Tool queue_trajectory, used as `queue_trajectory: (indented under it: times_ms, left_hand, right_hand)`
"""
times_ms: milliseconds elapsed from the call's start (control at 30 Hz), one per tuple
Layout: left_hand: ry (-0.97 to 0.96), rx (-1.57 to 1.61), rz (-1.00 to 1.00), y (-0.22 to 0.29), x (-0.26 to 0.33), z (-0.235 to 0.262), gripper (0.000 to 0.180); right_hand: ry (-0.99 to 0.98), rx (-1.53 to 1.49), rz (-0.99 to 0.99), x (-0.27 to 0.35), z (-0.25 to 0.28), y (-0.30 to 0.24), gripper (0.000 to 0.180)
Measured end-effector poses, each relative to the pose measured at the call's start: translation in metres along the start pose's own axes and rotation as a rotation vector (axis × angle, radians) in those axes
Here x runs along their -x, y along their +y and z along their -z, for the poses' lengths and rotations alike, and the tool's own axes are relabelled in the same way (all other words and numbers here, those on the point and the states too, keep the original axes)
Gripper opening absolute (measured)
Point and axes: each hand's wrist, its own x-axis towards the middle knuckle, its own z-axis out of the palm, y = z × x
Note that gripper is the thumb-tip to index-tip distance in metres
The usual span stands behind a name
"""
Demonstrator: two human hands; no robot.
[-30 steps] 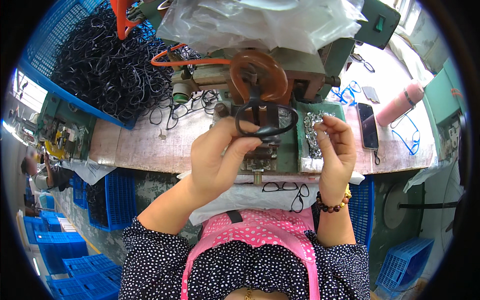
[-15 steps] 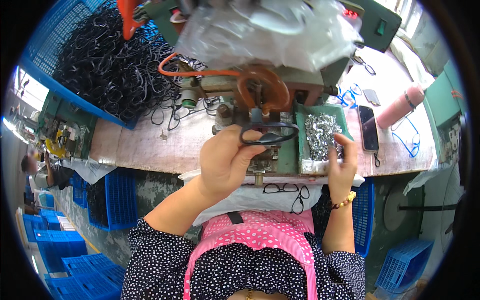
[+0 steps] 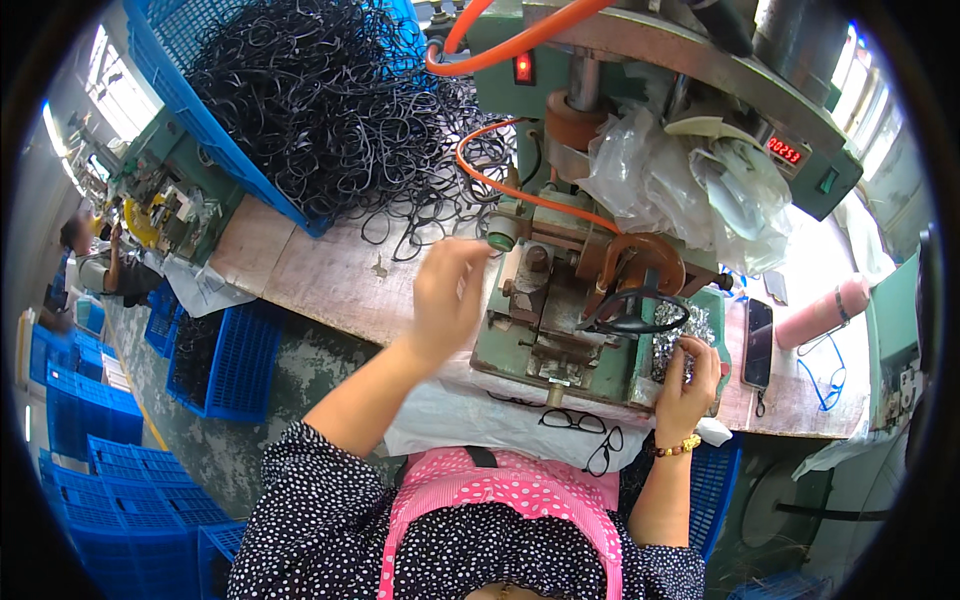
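Observation:
My left hand (image 3: 445,303) is raised to the left of the press (image 3: 545,330), close to its green knob. It is slightly blurred, fingers apart, and nothing shows in it. A black glasses frame (image 3: 655,326) sits on the press by the brown ring-shaped part (image 3: 652,262), with no hand on it. At the green tray (image 3: 640,385) of small silvery metal pieces (image 3: 662,350), my right hand (image 3: 690,388) has its thumb and fingers bent together over the pieces. What lies between those fingertips is too small to make out.
A blue basket (image 3: 262,190) heaped with black glasses frames (image 3: 310,110) stands at the back left. Several black frames lie on white cloth (image 3: 440,425) at my lap. Right of the tray are a phone (image 3: 758,345), a pink bottle (image 3: 825,312) and blue frames (image 3: 828,385).
My left hand has let go of the black glasses frame, which stays at the press, and has moved left. My right hand's fingers have closed at the tray. The view has shifted.

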Motion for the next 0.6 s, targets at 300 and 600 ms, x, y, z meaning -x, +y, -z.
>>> queue_trajectory:
  times_ms: [300,600]
  left_hand:
    - [-0.568,-0.800,0.161,-0.137,0.017,0.014,0.043]
    - [-0.136,0.440,1.031,-0.077,0.009,0.073,0.033]
  right_hand:
    - [0.107,-0.197,-0.158,0.011,-0.008,0.006,0.005]
    - [0.050,-0.250,-0.172,0.016,-0.004,0.011,0.009]
